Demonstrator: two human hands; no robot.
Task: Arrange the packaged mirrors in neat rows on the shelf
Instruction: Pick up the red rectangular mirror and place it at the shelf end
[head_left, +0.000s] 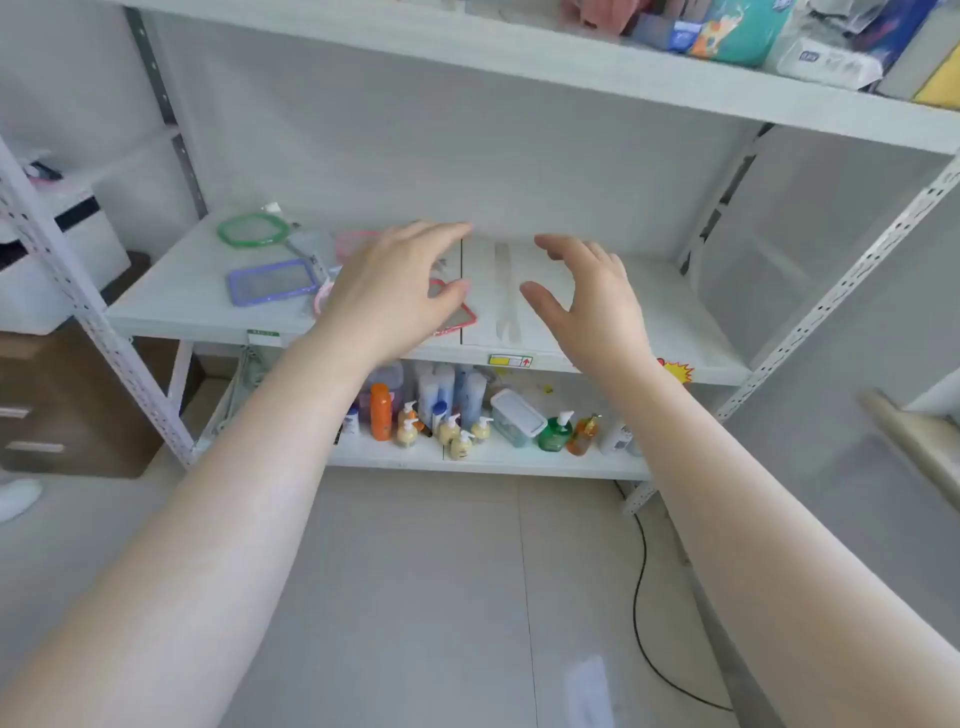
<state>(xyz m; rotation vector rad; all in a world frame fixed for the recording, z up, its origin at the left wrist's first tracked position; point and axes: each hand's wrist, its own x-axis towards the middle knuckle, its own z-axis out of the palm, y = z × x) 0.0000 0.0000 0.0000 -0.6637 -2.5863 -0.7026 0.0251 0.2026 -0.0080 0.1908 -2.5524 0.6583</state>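
Observation:
Several packaged mirrors lie scattered on the left half of the white middle shelf (670, 312). A green-rimmed mirror (253, 229) lies at the back left, and a purple rectangular mirror (272, 281) lies in front of it. A pink-rimmed mirror (349, 244) and a red-rimmed mirror (457, 317) are partly hidden under my left hand (395, 291), which hovers over them with fingers spread and holds nothing. My right hand (587, 296) is open above the bare right half of the shelf, fingers curved.
The lower shelf holds soap and lotion bottles (452, 421) and a lidded plastic box (517, 415). The top shelf carries tissue packs (826, 57) at the right. White perforated uprights (831, 306) frame the shelves. A black cable (641, 587) runs over the floor, and a brown drawer unit (57, 410) stands at left.

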